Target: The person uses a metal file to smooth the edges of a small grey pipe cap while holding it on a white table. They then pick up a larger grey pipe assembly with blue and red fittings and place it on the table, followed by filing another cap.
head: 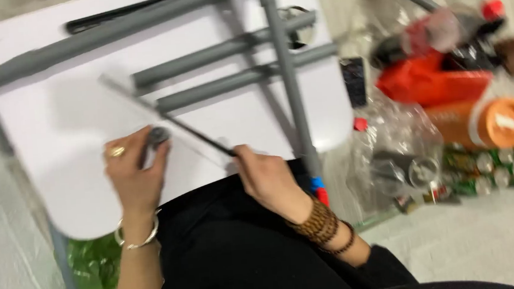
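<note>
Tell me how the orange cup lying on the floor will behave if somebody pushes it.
The orange cup lies on its side and looks round, so it would probably roll, curving if it tapers. It looks like a disposable lidded cup, so likely light unless full. Cans and a red bag crowd it, so it would likely stop quickly.

1. I see a dark soft-drink bottle (437, 32) with a red cap lying at upper right
2. Below it sits a red package (426, 82)
3. An orange tub (490, 123) lies just under that
4. Green cans (497, 171) line up beneath the tub
</note>
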